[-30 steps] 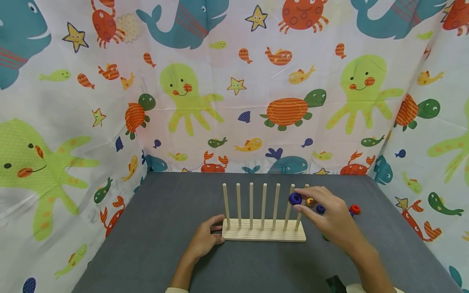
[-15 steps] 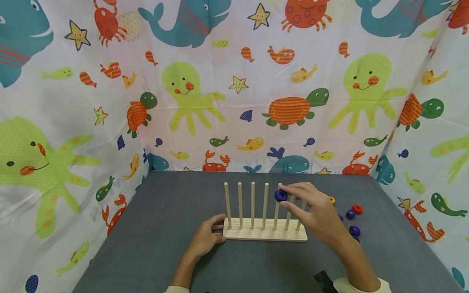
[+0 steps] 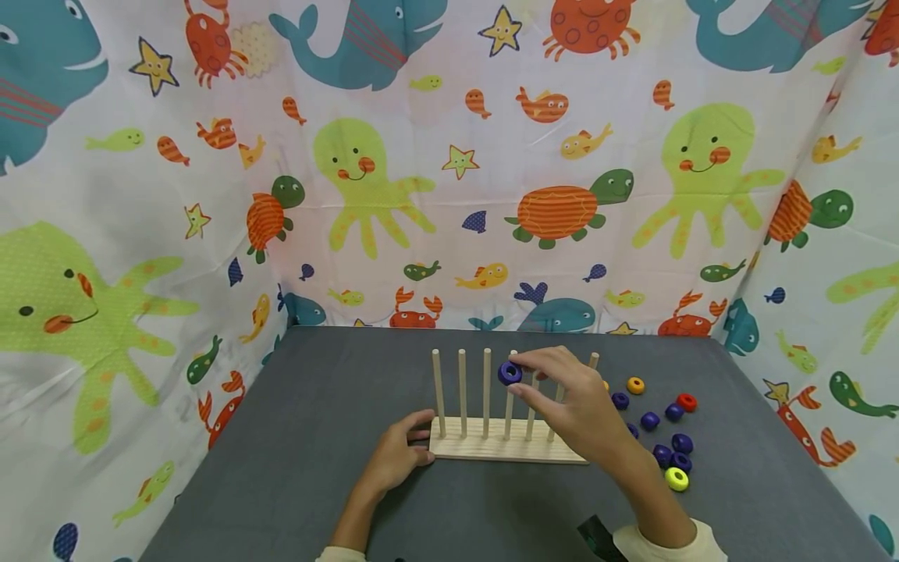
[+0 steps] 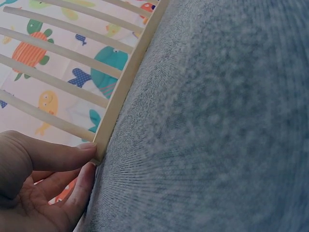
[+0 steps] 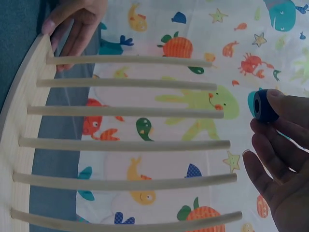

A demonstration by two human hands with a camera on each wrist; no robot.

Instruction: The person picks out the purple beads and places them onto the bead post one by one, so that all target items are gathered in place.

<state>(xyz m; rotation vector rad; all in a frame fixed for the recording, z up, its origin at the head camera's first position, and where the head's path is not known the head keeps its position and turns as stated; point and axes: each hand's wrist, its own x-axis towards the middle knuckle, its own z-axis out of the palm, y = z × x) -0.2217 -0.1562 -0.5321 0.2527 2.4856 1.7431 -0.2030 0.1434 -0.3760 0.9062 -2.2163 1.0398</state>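
Note:
A pale wooden stand point(image 3: 485, 446) with a row of upright pegs sits on the grey table. At its left end, my left hand point(image 3: 399, 453) grips the base, with the thumb point(image 4: 87, 151) on the near edge and fingers behind. Between thumb and fingertips, my right hand point(image 3: 583, 402) pinches a dark blue-purple bead point(image 3: 502, 378) with a hole through it. In the head view the bead overlaps the top of a middle peg. The right wrist view shows the bead point(image 5: 269, 108) beyond the peg tips, apart from them. All the pegs in view are bare.
Loose beads lie right of the stand: several purple ones point(image 3: 681, 443), a red one point(image 3: 687, 403), a yellow-green one point(image 3: 676, 487) and orange ones including one point(image 3: 635, 390) farther back. A curtain point(image 3: 449, 234) printed with sea animals stands behind the table.
My right hand has moved left along the pegs with the bead, from the right end to the middle, uncovering more loose beads. My left hand keeps its grip on the stand.

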